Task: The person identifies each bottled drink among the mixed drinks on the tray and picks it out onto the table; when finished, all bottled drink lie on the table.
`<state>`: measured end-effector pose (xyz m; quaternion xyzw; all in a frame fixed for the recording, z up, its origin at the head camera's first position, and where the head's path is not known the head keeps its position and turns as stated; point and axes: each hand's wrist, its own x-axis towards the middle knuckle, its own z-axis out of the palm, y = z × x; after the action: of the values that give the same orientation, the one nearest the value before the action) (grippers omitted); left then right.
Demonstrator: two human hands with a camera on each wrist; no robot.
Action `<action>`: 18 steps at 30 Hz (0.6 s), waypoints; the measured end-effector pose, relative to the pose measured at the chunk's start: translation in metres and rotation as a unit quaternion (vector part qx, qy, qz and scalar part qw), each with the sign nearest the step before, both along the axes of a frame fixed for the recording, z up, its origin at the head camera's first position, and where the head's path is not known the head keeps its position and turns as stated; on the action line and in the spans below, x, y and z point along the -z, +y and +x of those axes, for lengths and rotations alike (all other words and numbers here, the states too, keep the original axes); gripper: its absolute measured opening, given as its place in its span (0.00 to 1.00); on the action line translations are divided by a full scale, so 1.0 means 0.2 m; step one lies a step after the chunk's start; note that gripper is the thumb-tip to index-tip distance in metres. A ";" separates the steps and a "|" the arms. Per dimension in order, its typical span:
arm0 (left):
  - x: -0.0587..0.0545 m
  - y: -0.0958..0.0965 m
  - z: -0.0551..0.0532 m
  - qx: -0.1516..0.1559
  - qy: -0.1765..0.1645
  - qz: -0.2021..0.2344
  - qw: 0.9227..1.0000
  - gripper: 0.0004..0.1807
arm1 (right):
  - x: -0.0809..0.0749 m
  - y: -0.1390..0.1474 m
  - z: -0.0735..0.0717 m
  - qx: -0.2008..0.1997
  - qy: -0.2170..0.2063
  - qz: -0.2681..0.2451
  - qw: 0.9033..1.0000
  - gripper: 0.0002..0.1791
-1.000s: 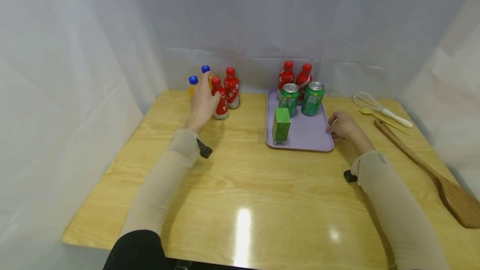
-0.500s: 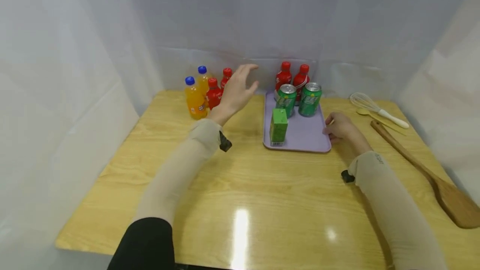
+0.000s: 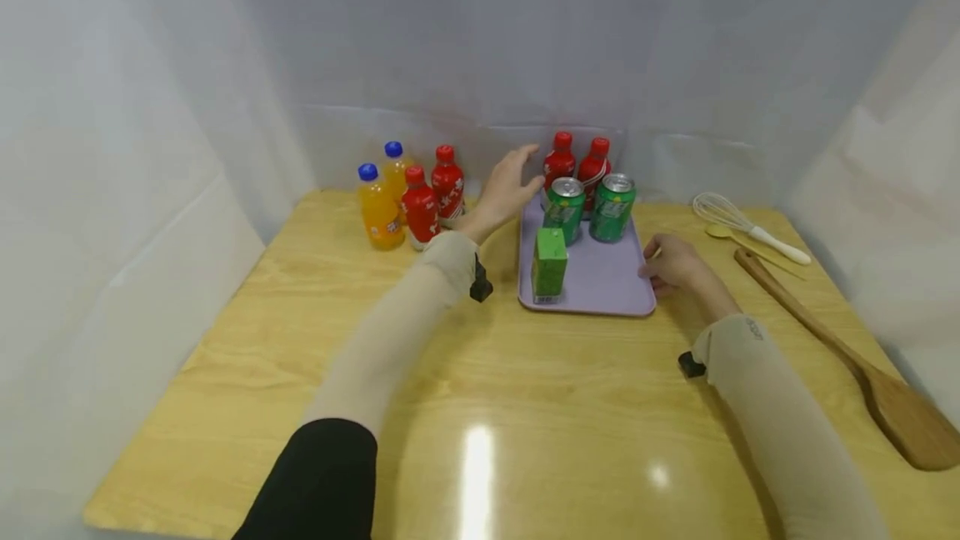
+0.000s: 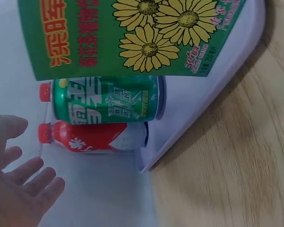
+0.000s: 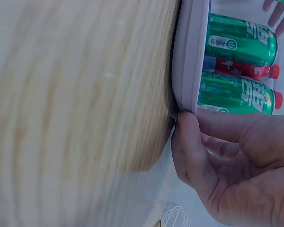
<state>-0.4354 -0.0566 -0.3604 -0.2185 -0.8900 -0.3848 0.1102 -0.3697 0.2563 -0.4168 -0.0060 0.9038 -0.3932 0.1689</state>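
My left hand (image 3: 506, 190) hovers by the back left corner of the lilac tray (image 3: 607, 277), fingers spread and holding nothing. In the left wrist view its fingers (image 4: 31, 177) point toward a red bottle (image 4: 85, 137). My right hand (image 3: 672, 262) pinches the tray's right rim between thumb and fingers, as the right wrist view shows up close. On the tray stand two green drink cans (image 3: 564, 211) (image 3: 611, 211) and a green drink carton (image 3: 550, 265) printed with yellow flowers. Behind the cans are two red bottles (image 3: 558, 163) (image 3: 593, 169), partly hidden.
Left of the tray, two orange drink bottles (image 3: 381, 211) with blue caps stand beside two red bottles (image 3: 421, 211) (image 3: 448, 183). A whisk (image 3: 750, 227), a yellow spoon (image 3: 750, 250) and a long wooden spatula (image 3: 847, 357) lie to the right. White sheeting hangs behind the table.
My left hand has moved right, from among the bottles at the left to the tray's back left corner, its fingers spreading. My right hand stays at the tray's rim.
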 end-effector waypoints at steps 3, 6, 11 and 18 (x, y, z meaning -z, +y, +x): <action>0.01 0.03 -0.02 -0.017 -0.025 0.013 0.999 0.33 | 0.00 -0.01 0.03 0.002 0.002 -0.003 1.000 0.20; 0.02 0.05 -0.04 -0.034 -0.041 0.017 0.998 0.34 | 0.00 -0.02 0.05 0.005 0.000 -0.010 1.000 0.20; 0.03 0.06 -0.07 -0.043 -0.059 -0.001 0.997 0.35 | -0.01 -0.04 0.09 0.006 -0.002 -0.017 1.000 0.20; 0.11 0.04 -0.09 -0.054 -0.076 -0.014 0.996 0.37 | 0.01 -0.07 0.13 -0.006 -0.005 0.000 1.000 0.19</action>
<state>-0.4525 -0.0476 -0.3817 -0.1421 -0.9114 -0.3816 0.0596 -0.3435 0.2428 -0.4182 -0.0099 0.9030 -0.3921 0.1755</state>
